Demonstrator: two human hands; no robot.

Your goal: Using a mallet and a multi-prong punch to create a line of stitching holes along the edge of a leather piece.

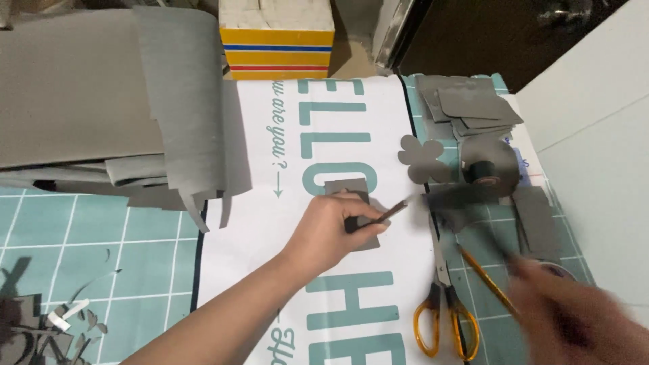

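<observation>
The left hand (pixel 331 230) is closed around a small grey rectangular piece (pixel 355 213) and a dark, thin stick-like tool (pixel 385 215), both pressed against the white printed sheet (pixel 338 135) on the tabletop (pixel 67 236). The right hand (pixel 574 318) is blurred at the lower right; a yellow pencil (pixel 490 280) appears to be held in it, though the grip cannot be told for certain.

Just left of the right hand, 1 pair of scissors with orange handles (pixel 443 304) is laid on the tabletop, blades pointing away from the person. Beyond the right hand, a roll of dark tape (pixel 487 172) is seen, resting on a round grey piece. Beside it, toward the left hand, a grey flower-shaped cutout (pixel 420 159) is placed. Farther off, a stack of grey cut sheets (pixel 466 105) is piled.

Beyond the left hand, a yellow box with coloured stripes (pixel 277 51) is stood. To its left, large grey sheets (pixel 135 101) are draped over the tabletop. Grey scraps (pixel 40 331) are scattered at the near left corner.
</observation>
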